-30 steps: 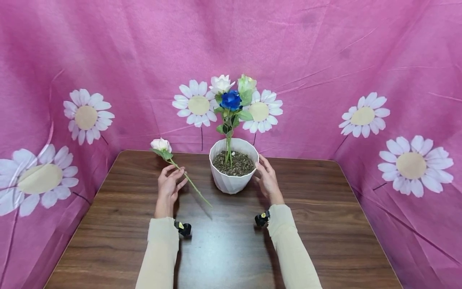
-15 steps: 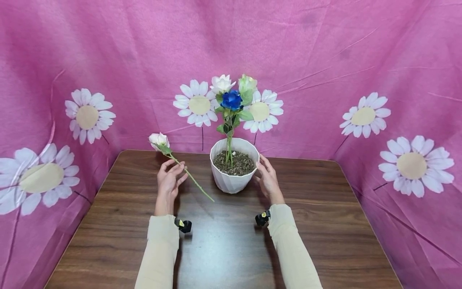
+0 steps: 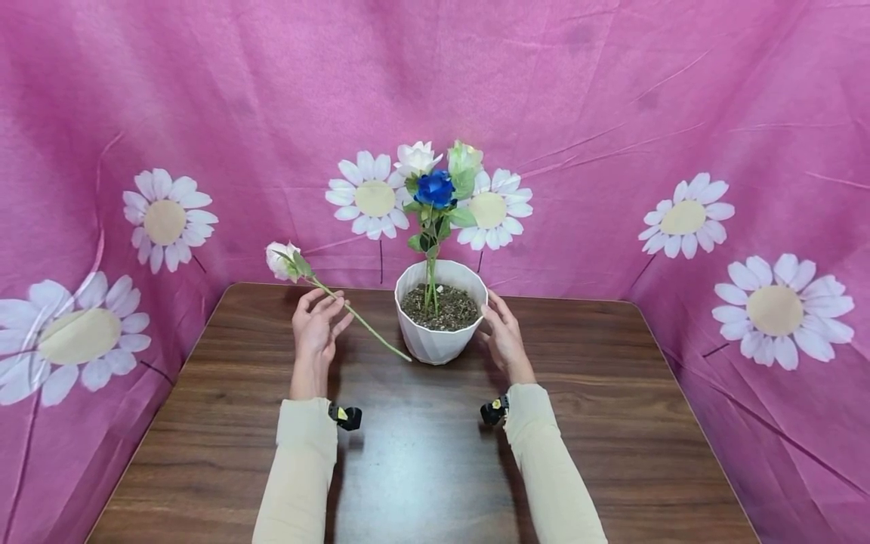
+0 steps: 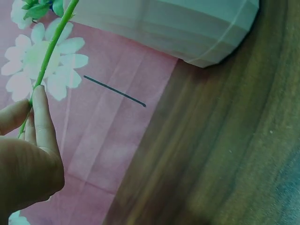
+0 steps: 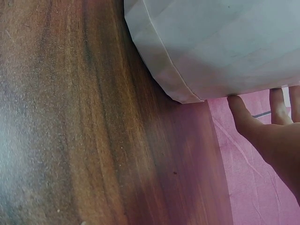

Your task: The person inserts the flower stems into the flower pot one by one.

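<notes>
In the head view my left hand [image 3: 314,336] pinches the green stem of a pale pink-white rose [image 3: 284,261]. The bloom tilts up to the left, and the stem end slants down towards the pot. The left wrist view shows the thumb and fingers on that stem [image 4: 52,50]. A white faceted flowerpot [image 3: 435,344] with dark soil [image 3: 454,311] stands at the table's middle back. Upright in it are a blue rose [image 3: 435,189], a white rose [image 3: 417,159] and a greenish-white rose [image 3: 465,157]. My right hand [image 3: 504,341] rests its fingertips on the pot's right side.
The brown wooden table [image 3: 612,423] ends just behind the pot. A pink cloth [image 3: 578,91] printed with large daisies hangs around its back and sides. Each wrist carries a small black camera [image 3: 347,417].
My left hand has turned the rose and raised it slightly. The bloom went up and left, and the stem end rose nearer the pot. My right hand stayed at the pot.
</notes>
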`<control>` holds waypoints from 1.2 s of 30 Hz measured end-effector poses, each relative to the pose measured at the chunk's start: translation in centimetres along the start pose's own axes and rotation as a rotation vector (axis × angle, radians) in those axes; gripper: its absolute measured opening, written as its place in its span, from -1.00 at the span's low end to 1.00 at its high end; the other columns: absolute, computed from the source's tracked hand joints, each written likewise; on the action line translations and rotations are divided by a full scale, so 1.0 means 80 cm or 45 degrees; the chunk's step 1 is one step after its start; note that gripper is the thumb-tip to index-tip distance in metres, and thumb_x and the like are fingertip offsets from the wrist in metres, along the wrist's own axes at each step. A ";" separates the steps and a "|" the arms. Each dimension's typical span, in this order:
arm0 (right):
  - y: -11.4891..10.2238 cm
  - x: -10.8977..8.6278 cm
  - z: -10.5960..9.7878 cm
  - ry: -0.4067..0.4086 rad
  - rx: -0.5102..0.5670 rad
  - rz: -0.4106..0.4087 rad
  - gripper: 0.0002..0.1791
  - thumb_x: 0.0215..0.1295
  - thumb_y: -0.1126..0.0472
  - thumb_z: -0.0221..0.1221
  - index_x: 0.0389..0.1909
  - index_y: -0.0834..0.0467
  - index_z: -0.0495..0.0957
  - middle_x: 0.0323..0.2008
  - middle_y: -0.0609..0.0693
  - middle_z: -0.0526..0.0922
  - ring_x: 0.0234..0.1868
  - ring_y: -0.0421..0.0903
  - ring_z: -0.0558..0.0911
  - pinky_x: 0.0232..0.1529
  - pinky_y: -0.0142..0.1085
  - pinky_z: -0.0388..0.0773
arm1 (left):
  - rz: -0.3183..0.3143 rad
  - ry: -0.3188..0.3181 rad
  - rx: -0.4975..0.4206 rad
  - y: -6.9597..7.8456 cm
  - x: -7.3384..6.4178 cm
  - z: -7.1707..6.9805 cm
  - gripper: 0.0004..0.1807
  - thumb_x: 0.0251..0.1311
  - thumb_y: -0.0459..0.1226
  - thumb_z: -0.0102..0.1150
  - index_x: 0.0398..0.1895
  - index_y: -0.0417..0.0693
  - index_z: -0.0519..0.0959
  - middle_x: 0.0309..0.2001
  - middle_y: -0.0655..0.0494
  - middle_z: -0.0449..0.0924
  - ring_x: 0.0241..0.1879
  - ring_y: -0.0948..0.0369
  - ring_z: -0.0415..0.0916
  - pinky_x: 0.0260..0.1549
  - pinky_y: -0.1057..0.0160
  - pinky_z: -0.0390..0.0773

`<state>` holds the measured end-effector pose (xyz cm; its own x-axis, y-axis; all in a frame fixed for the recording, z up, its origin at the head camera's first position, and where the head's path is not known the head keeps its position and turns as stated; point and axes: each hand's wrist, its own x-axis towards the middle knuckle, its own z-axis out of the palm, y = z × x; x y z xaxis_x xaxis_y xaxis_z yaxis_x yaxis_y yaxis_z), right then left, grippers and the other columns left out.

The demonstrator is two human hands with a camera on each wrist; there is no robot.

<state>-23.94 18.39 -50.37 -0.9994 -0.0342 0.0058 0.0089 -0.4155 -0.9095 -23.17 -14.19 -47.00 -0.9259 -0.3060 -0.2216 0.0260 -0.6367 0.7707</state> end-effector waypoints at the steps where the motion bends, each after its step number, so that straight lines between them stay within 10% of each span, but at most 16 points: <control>1: 0.000 0.000 0.000 0.001 -0.002 0.002 -0.41 0.55 0.30 -0.05 0.54 0.26 0.12 0.45 0.19 0.20 0.36 0.08 0.28 0.40 0.32 0.13 | 0.004 0.000 -0.006 0.002 0.000 0.002 -0.64 0.28 -0.60 0.17 0.00 -0.08 0.40 -0.21 0.01 0.72 -0.24 0.12 0.71 -0.30 0.18 0.77; 36: 0.001 0.000 0.001 0.000 0.003 -0.001 -0.42 0.56 0.31 -0.07 0.54 0.24 0.12 0.47 0.17 0.19 0.37 0.05 0.27 0.40 0.32 0.14 | 0.361 -0.023 -0.184 0.020 -0.008 0.066 -0.60 0.17 -0.66 0.22 -0.10 -0.06 0.41 -0.40 0.04 0.60 -0.44 0.20 0.65 -0.49 0.14 0.76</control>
<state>-23.95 18.30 -50.42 -0.9994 -0.0339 0.0066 0.0081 -0.4174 -0.9087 -24.57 -11.27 -42.44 -0.8805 -0.4740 0.0019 0.3363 -0.6220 0.7071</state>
